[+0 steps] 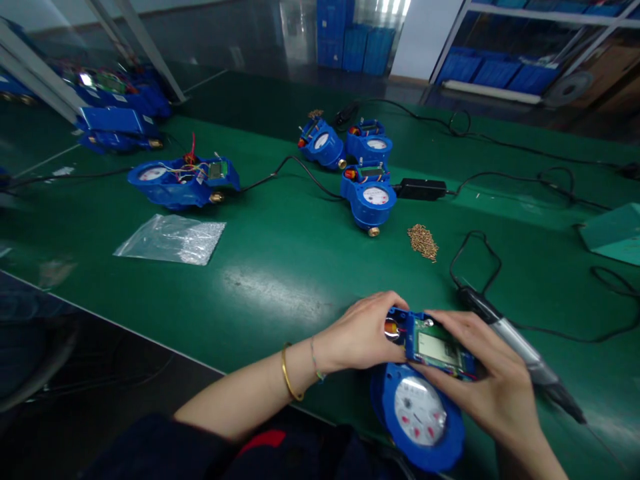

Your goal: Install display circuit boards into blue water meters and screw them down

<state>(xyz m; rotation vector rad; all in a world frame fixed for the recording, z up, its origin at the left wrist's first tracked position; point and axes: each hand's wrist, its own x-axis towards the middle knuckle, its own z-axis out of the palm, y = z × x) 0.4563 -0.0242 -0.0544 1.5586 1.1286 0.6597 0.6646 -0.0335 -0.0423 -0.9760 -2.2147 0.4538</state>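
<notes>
A blue water meter (453, 437) with a white round dial lies at the table's near edge. Its upper housing is uncovered and shows a green circuit board (440, 350) with a small display. My left hand (367, 331) grips the housing's left side, thumb and fingers around the end with an orange part. My right hand (495, 370) holds the right side, fingers along the top edge and thumb below the board. To the right of that hand lies an electric screwdriver (520, 343), black and silver, with its thin bit toward the lower right.
Several blue meters, such as one meter (367, 200), stand farther back, beside a black adapter (423, 189) and cables. A pile of small brass screws (423, 242) and a clear plastic bag (173, 239) lie on the green table (280, 267). A teal box (615, 233) stands at right.
</notes>
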